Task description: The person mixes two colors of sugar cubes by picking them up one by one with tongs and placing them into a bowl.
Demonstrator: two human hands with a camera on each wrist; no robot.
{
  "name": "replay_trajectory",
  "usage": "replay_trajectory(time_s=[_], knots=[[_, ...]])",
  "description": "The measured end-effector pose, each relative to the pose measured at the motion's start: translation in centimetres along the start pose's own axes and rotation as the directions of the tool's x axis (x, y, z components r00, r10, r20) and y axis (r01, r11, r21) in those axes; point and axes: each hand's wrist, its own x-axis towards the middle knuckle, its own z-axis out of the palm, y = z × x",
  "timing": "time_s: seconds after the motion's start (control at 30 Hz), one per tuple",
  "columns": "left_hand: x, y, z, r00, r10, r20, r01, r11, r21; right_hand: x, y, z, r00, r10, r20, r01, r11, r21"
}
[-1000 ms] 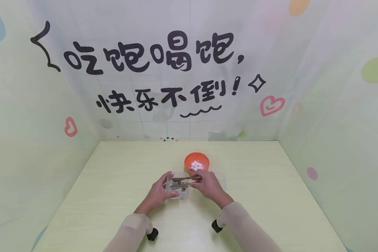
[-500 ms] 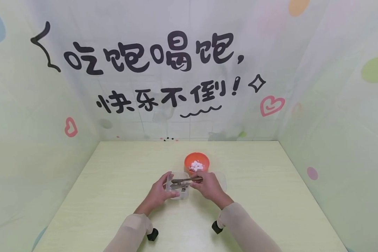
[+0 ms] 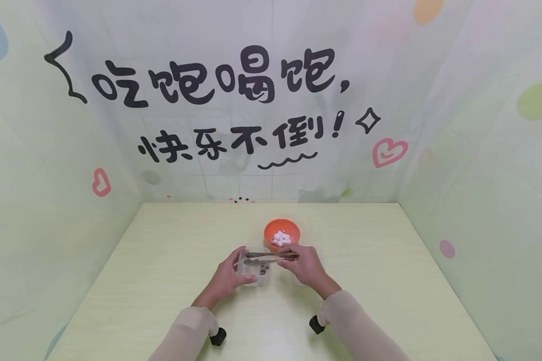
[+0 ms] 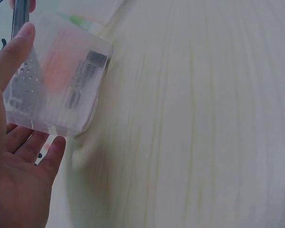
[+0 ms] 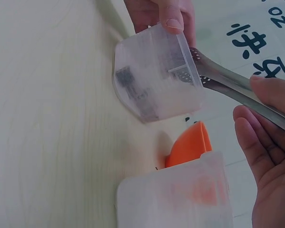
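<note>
My left hand grips a translucent plastic container by its sides, thumb nearest me and fingers across from it. Small dark pieces lie at the bottom of the container; through its cloudy wall their kind is unclear. In my right hand I hold metal tongs between thumb and fingers. Their perforated ends reach inside the container, near its far side in the head view, with the arms slightly apart. Just beyond my hands stands an orange bowl with white chunks in it.
A second translucent container stands beside the orange bowl, mostly hidden under my right hand in the head view. The pale wooden table ends at a printed wall, with further walls at left and right.
My right hand has shifted right and slightly away from me, taking the tongs toward the far side of the container. My left hand and the container stay in place.
</note>
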Motion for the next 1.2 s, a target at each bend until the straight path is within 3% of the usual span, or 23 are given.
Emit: replay_trajectory(time_s=[0.23,0.67,0.93,1.2], knots=[[0.0,-0.2,0.0,1.000,0.000,-0.001,0.000,1.000,-0.016,-0.2,0.4,-0.8,0.999,0.020,-0.040,-0.016,0.996,0.088],[0.1,-0.1,-0.2,1.000,-0.004,-0.002,0.004,1.000,-0.016,-0.2,1.5,-1.9,0.989,-0.028,-0.145,0.051,0.986,0.158],[0.1,-0.2,-0.3,1.000,-0.001,0.009,0.001,0.999,-0.049,-0.3,1.7,-2.8,0.978,-0.004,-0.207,0.048,0.977,0.209],[0.2,-0.5,-0.1,1.000,0.002,0.009,-0.001,0.998,-0.064,-0.3,2.5,-3.3,0.962,0.028,-0.271,0.026,0.980,0.196]])
